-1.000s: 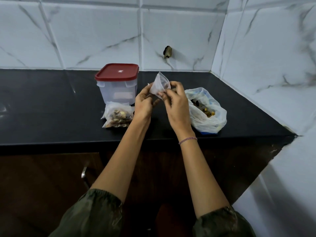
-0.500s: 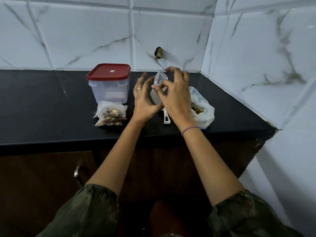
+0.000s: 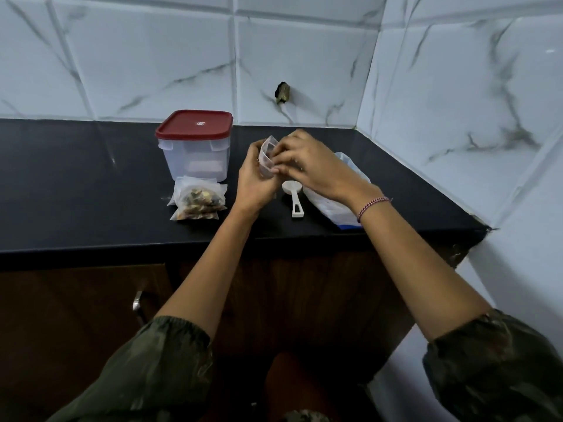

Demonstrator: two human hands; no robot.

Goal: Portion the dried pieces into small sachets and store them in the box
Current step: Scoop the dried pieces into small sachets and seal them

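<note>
A small clear sachet (image 3: 267,156) is held above the black counter (image 3: 91,184) between both hands. My left hand (image 3: 254,181) grips its left side and my right hand (image 3: 310,166) pinches its right edge at the mouth. A clear box with a red lid (image 3: 195,144) stands shut to the left. Filled sachets of dried pieces (image 3: 198,202) lie stacked in front of it. A white plastic bag (image 3: 338,205) lies under my right wrist, its contents hidden. A white scoop (image 3: 293,196) rests on the counter between my hands and the bag.
Marble-tiled walls close the back and the right side of the counter, with a dark fitting (image 3: 282,92) in the back wall. The counter's front edge runs above brown cabinet doors with a metal handle (image 3: 137,303).
Both hands have come down and closer together around the sachet. The fingers that were spread half a second ago are now closed on it. The scoop shows fully on the counter.
</note>
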